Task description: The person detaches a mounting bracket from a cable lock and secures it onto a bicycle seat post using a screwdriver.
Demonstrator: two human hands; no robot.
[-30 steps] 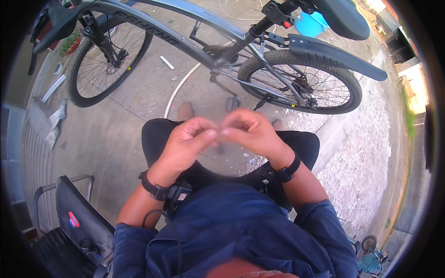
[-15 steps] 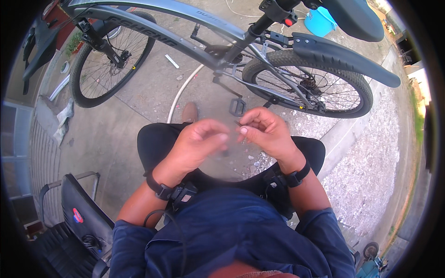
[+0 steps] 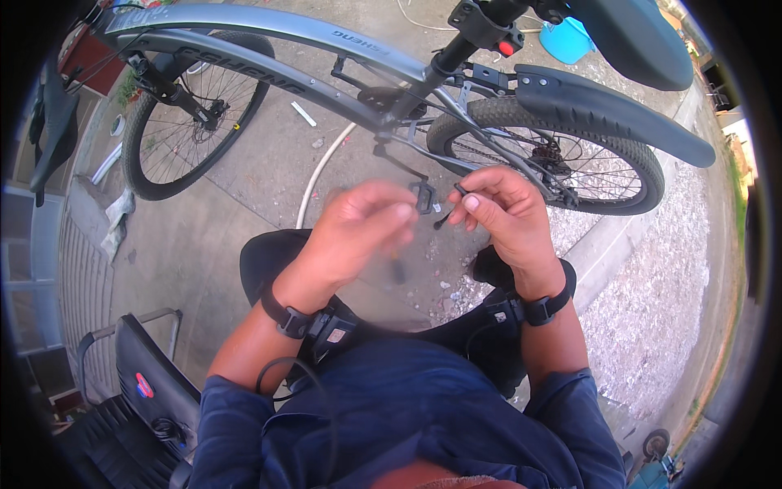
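My right hand (image 3: 509,216) pinches a small, thin black piece (image 3: 441,222) between thumb and fingers. Its knobbed lower end pokes out below the fingertips, and its exact kind is too small to make out. My left hand (image 3: 362,224) is apart from it on the left, its fingers curled and smeared by motion, so whether they hold anything is unclear. A dark blurred streak shows beneath those fingers. Just beyond both hands is the black pedal (image 3: 422,197) of a grey bicycle (image 3: 326,94), which stands sideways across the far side.
A light blue bucket (image 3: 566,41) stands behind the bicycle's saddle (image 3: 631,45). A pale hose (image 3: 318,175) runs along the concrete ground past a white strip (image 3: 304,113). At the near left is a black chair (image 3: 155,383). Whitish crumbly ground (image 3: 643,301) spreads at the right.
My right hand has moved right, away from the left, and the black piece now shows more plainly. My left hand stays blurred and has risen slightly. The view has shifted a little.
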